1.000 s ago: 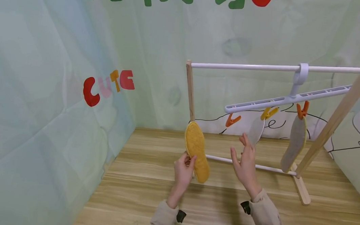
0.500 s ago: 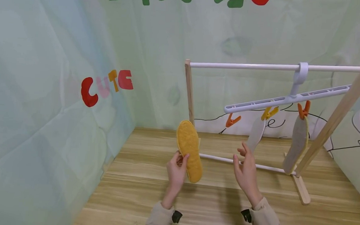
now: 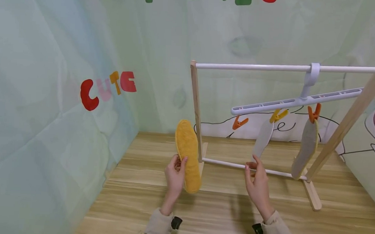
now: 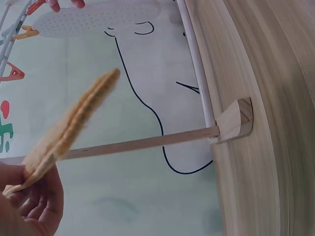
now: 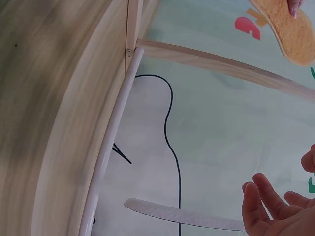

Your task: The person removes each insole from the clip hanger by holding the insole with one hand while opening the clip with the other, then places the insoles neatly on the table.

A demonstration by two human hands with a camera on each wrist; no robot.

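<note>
Away from our right hand (image 3: 260, 188), loose and empty, our left hand (image 3: 175, 175) has drawn its pinched yellow fleecy insole (image 3: 189, 150), still unclipped

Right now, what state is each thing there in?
Yellow fuzzy insole: pinched in the left grip
Right grip: loosely open, holding nothing
Leftmost orange plastic clip: empty
Yellow plastic clip: clamping pale thin insole
Rightmost orange plastic clip: clamping grey yellow-edged insole
White plastic hanger: hooked over white rail
</note>
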